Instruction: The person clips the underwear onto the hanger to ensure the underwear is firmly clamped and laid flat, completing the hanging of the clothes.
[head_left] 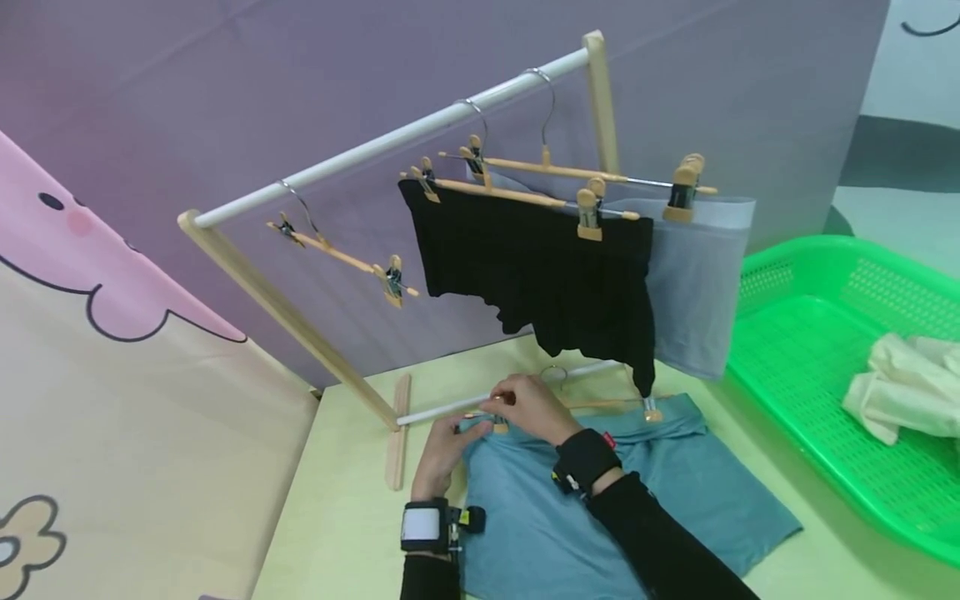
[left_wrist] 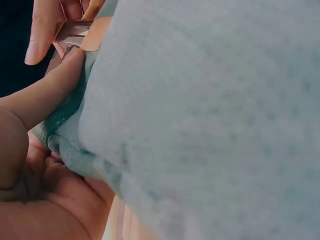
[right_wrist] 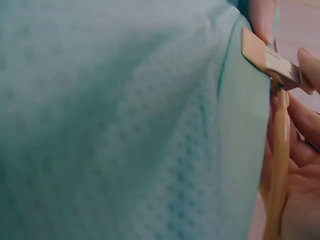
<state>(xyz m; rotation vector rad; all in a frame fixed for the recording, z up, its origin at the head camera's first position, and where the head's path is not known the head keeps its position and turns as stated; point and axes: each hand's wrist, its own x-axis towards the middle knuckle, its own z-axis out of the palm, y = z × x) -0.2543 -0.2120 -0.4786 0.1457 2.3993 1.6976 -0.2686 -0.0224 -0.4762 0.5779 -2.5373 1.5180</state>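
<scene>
Blue-green shorts (head_left: 547, 517) lie on the table with the waistband toward the rack. A wooden hanger (head_left: 600, 404) lies along the waistband, and its far clip (head_left: 652, 412) sits at the waistband's right part. My left hand (head_left: 441, 454) pinches the waistband's left corner, thumb on top, fingers beneath. My right hand (head_left: 536, 408) grips the hanger's near clip (right_wrist: 255, 50) by its handles. In the right wrist view that clip's wooden pad lies over the waistband edge. Beside it, in the left wrist view, is my left thumb (left_wrist: 60, 85).
A wood-and-white rack (head_left: 405, 133) stands over the work. From it hang an unloaded clip hanger (head_left: 337, 254), black shorts (head_left: 540, 267) and a grey garment (head_left: 690, 292). At right, a green basket (head_left: 795, 350) holds a cream cloth (head_left: 900, 387).
</scene>
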